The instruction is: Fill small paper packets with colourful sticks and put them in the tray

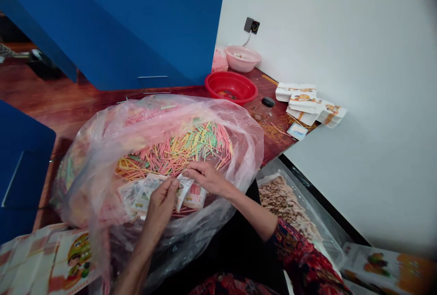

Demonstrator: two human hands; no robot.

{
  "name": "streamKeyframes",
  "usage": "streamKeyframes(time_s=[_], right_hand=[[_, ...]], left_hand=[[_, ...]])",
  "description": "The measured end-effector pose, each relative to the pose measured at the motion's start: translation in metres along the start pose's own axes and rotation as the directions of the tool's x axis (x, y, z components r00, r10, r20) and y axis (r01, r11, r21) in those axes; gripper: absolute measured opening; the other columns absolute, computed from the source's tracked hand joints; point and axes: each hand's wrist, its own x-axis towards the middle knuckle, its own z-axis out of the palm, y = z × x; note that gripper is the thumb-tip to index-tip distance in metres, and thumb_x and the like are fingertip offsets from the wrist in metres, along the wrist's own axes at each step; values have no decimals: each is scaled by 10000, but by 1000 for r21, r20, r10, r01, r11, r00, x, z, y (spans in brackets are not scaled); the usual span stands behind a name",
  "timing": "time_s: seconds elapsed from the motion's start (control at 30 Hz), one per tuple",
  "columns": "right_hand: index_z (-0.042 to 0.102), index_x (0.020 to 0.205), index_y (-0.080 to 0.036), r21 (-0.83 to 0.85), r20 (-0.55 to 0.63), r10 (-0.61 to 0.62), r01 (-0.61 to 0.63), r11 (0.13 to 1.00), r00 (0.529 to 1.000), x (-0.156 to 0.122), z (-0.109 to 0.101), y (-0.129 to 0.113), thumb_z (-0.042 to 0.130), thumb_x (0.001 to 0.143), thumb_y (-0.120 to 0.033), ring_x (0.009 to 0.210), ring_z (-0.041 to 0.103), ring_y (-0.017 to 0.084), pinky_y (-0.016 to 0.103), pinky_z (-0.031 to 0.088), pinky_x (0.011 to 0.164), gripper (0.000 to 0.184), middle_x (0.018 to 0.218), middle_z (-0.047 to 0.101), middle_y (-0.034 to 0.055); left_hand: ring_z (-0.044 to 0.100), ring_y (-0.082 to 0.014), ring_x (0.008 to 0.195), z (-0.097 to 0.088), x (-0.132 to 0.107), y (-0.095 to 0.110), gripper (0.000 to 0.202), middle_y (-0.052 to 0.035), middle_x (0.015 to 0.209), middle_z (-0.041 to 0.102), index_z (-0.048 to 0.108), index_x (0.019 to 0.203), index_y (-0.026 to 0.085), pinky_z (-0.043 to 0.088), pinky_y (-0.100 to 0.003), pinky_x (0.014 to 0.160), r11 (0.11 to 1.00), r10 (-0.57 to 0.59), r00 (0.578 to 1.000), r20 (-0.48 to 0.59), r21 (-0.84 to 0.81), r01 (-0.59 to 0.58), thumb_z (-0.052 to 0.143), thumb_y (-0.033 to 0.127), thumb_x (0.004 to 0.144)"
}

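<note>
A big clear plastic bag [102, 149] lies open on the wooden table [68, 104], heaped with thin coloured sticks [177, 149] in pink, green, yellow and orange. My left hand [160, 206] and my right hand [205, 176] meet at the bag's near edge. Both pinch a small printed packet [182, 190] between the fingers. More small printed packets [136, 195] lie fanned out beside my left hand on the sticks.
A red bowl [231, 86] and a pink bowl [242, 57] stand at the table's far corner, with a small dark-lidded jar [264, 108] and stacked printed boxes [309, 104] beside them. A clear bag of brownish pieces [287, 204] lies by the white wall. Printed sheets [51, 258] lie at the lower left.
</note>
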Motion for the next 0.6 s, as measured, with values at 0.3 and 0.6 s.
streamKeyframes(time_s=[0.3, 0.6], right_hand=[[615, 1063, -137, -546, -581, 192, -553, 629, 791, 22, -70, 28, 538, 989, -266, 965, 630, 247, 342, 461, 841, 167, 1044, 676, 132], [540, 1315, 5, -653, -584, 311, -662, 368, 750, 51, -73, 40, 306, 1005, -114, 1149, 643, 388, 471, 519, 920, 406, 1260, 614, 324]], left_hand=[[501, -169, 638, 2, -5, -3, 376, 11, 651, 554, 654, 738, 211, 417, -260, 597, 988, 106, 983, -146, 131, -87, 565, 559, 852], [548, -183, 653, 5, -9, -6, 363, 0, 679, 599, 682, 767, 203, 458, -275, 626, 997, 50, 988, -149, 60, -41, 591, 550, 830]])
